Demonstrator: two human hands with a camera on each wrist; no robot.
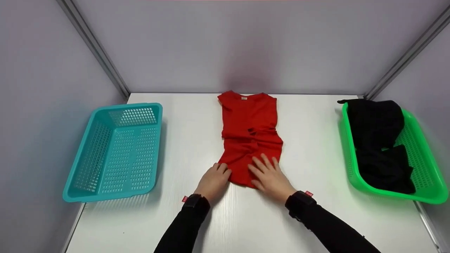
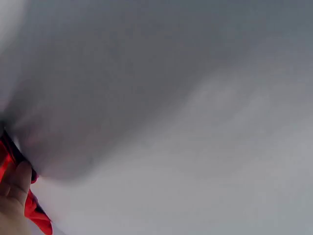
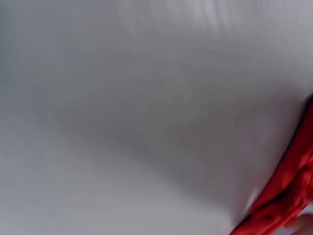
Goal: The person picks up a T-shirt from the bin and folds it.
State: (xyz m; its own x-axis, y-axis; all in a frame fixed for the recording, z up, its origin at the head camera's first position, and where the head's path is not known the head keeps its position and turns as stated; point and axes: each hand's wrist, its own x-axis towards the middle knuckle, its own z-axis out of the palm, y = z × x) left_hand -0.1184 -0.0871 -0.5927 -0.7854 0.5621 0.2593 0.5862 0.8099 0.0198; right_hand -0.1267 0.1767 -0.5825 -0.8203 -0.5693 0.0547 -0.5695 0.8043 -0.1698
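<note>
A red sleeveless garment (image 1: 249,116) lies lengthwise on the white table, its neck with a small label at the far end. Wrinkles cross its middle, around a small dark mark. My left hand (image 1: 214,181) touches the lower left corner with its fingers slightly bent; in the left wrist view part of this hand (image 2: 17,191) lies over the red cloth's edge. Spread fingers of my right hand (image 1: 274,181) rest on the lower right part. The right wrist view shows red folds (image 3: 283,200) at its corner, with only a blurred bit of hand.
At the left stands a turquoise perforated basket (image 1: 159,147) with nothing in it. A bright green basket (image 1: 430,158) at the right holds black cloth (image 1: 376,123), part of which hangs over its rim. Pale walls enclose the table (image 1: 309,140) at the back and sides.
</note>
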